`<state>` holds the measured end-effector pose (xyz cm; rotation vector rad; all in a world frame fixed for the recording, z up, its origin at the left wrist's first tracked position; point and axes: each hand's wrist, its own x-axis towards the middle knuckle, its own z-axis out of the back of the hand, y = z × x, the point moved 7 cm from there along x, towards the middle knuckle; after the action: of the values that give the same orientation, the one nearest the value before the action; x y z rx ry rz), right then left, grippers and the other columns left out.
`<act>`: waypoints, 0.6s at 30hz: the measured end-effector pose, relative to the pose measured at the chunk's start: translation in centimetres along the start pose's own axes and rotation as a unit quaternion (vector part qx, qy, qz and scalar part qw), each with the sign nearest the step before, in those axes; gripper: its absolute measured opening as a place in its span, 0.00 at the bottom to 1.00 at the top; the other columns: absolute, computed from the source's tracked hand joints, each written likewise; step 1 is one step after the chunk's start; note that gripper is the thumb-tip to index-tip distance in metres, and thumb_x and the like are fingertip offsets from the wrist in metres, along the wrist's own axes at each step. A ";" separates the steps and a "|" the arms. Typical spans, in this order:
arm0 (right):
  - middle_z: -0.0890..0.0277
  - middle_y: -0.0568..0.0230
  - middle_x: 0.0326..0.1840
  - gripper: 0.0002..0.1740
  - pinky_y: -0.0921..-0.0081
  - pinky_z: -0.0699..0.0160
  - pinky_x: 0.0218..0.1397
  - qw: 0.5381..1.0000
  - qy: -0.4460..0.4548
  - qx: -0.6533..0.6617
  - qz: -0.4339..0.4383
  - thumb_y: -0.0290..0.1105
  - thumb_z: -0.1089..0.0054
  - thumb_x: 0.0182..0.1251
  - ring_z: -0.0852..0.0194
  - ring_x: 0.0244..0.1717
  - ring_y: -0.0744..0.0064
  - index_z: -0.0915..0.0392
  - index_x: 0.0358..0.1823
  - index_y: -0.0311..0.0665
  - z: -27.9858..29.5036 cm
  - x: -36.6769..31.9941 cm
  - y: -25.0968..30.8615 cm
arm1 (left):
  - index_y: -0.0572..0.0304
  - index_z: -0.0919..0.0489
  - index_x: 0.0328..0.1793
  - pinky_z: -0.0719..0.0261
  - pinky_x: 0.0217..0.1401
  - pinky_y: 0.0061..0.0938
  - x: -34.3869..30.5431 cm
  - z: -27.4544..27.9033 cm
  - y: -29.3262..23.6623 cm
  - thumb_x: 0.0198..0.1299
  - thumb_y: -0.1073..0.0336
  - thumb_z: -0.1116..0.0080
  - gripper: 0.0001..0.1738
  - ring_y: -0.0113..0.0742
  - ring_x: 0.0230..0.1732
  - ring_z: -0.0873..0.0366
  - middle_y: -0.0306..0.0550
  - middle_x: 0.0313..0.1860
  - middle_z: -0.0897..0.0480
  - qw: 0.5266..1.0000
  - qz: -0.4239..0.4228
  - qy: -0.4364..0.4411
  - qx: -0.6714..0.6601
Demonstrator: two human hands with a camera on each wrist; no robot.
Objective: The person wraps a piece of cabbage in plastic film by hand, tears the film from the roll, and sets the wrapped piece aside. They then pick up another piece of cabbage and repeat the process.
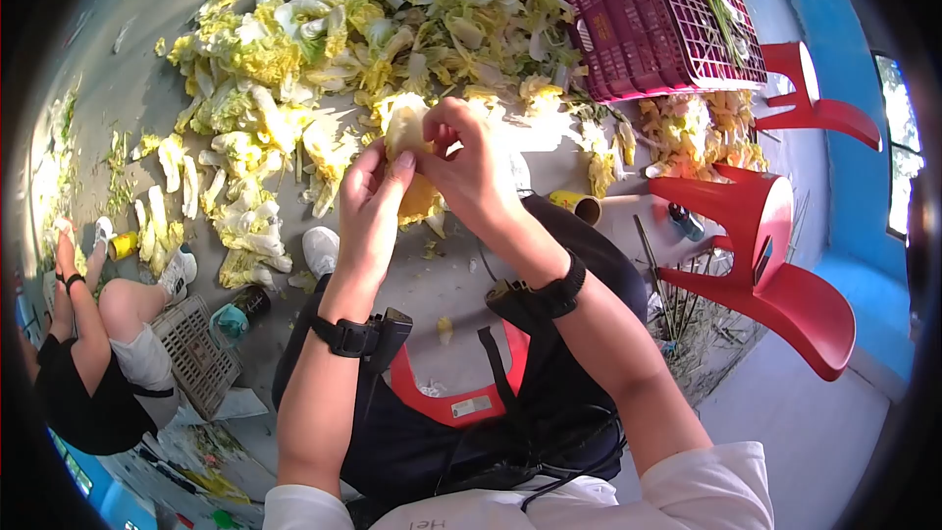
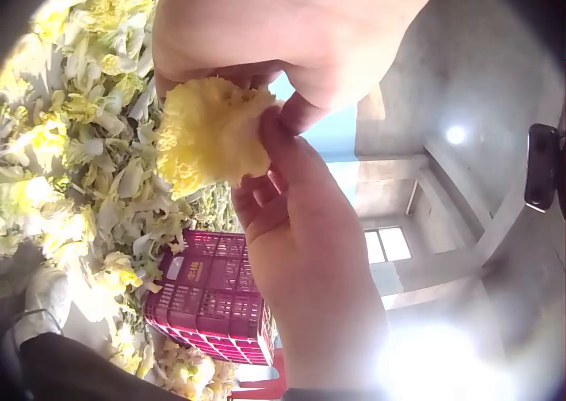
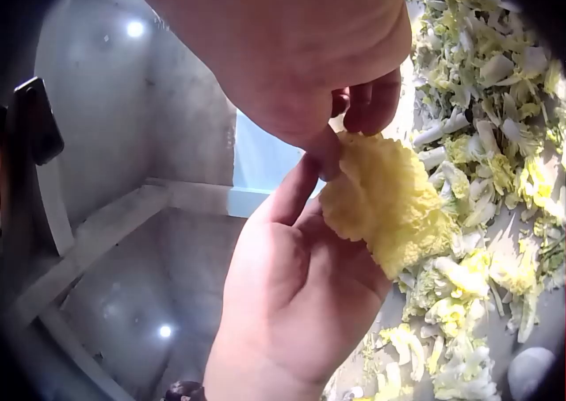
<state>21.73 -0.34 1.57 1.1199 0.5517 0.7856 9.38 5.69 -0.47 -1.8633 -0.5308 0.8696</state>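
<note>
A: Where is the cabbage heart [image 1: 405, 128] lying?
B: It is hanging above the floor [image 1: 442, 280], long axis pointing away toward the leaf pile [image 1: 373, 20].
A: Hand state?
B: Left hand [image 1: 368, 206] and right hand [image 1: 471, 172] are both pinching it, fingers curled

head looks down; close wrist views look up, sharing the cabbage leaf [image 2: 212, 136].

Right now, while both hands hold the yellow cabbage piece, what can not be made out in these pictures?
Head view: the cabbage piece is partly hidden behind the left hand and right hand.
Head view: the pink crate hides its inside with its own walls.
Head view: the seated person is cut off by the left edge.
</note>
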 end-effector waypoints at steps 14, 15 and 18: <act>0.15 0.64 0.46 0.21 0.78 0.22 0.43 0.995 0.012 -0.085 -0.042 0.34 0.33 0.67 0.20 0.40 0.79 0.17 0.61 0.39 20.3 6.3 -5.7 | 0.63 0.21 0.60 0.27 0.62 0.23 0.9 4.6 1.6 0.70 0.64 0.36 0.17 0.26 0.55 0.22 0.42 0.53 0.19 0.989 0.027 -0.144 -0.006; 0.15 0.64 0.48 0.21 0.78 0.22 0.46 0.991 -0.038 -0.026 -0.122 0.37 0.34 0.69 0.21 0.44 0.78 0.17 0.61 0.40 23.9 7.0 -10.2 | 0.64 0.21 0.60 0.27 0.63 0.24 0.6 4.2 1.5 0.70 0.64 0.36 0.17 0.26 0.56 0.22 0.42 0.55 0.19 0.990 0.025 -0.136 -0.002; 0.15 0.70 0.47 0.21 0.73 0.22 0.43 0.950 -0.131 0.065 -0.276 0.41 0.39 0.72 0.18 0.43 0.76 0.23 0.64 0.50 30.6 5.0 -23.3 | 0.64 0.22 0.65 0.27 0.65 0.25 0.1 3.6 1.2 0.71 0.63 0.37 0.20 0.26 0.60 0.23 0.41 0.59 0.19 0.995 0.014 -0.089 0.032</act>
<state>53.76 -19.22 -9.44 1.0941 0.6564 0.1131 6.67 7.35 -2.55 -1.7486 -0.5811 1.0657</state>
